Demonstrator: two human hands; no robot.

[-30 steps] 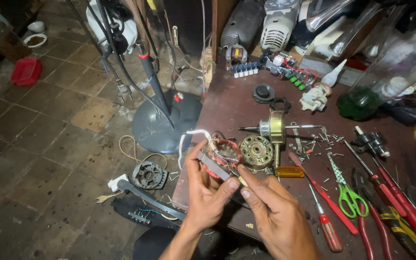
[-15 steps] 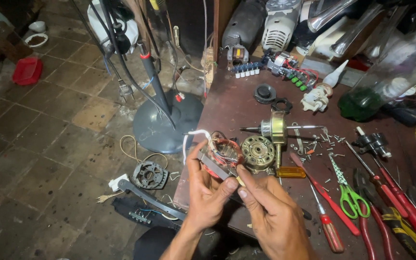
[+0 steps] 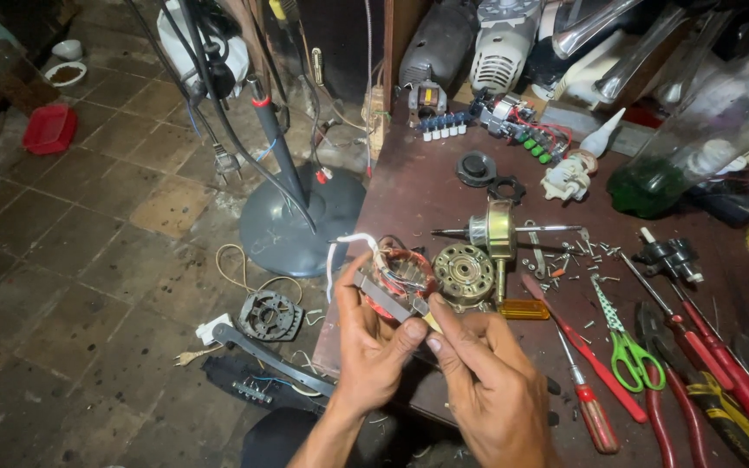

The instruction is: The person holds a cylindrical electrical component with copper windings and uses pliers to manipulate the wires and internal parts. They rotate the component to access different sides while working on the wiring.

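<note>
A person's two bare hands work over the near edge of a dark reddish-brown tabletop [image 3: 426, 186], seen from above. The left hand [image 3: 374, 342] is clamped on a motor stator [image 3: 396, 277], a ring of copper-coloured windings in a grey metal frame, with the thumb across its near side and the fingers wrapped under it. The stator is tilted and held just above the tabletop's left edge. White and red wires [image 3: 348, 244] loop out of it, up and away from the grip.

The right hand [image 3: 487, 381] meets the left just beside the stator's lower right corner. Its thumb and forefinger are pinched together on something small and pale at that corner; what it is cannot be made out.

Just beyond the grip, to its right, a round rotor [image 3: 464, 271] lies on the tabletop, touching or nearly touching the stator. Farther beyond stands a brass-coloured gear housing on a long shaft [image 3: 500, 230], with loose screws scattered to its right. An amber plastic piece [image 3: 524, 309] lies just right of the pinching fingers.

Further right of the grip lie red-handled screwdrivers [image 3: 595, 412], green-handled scissors [image 3: 630, 351] and red-handled pliers [image 3: 661, 407], side by side.

Left of the grip, down on the tiled floor, stand a grey round fan base [image 3: 292, 230] with its pole, and a second dark stator frame [image 3: 269, 316] near a dark metal bar.
</note>
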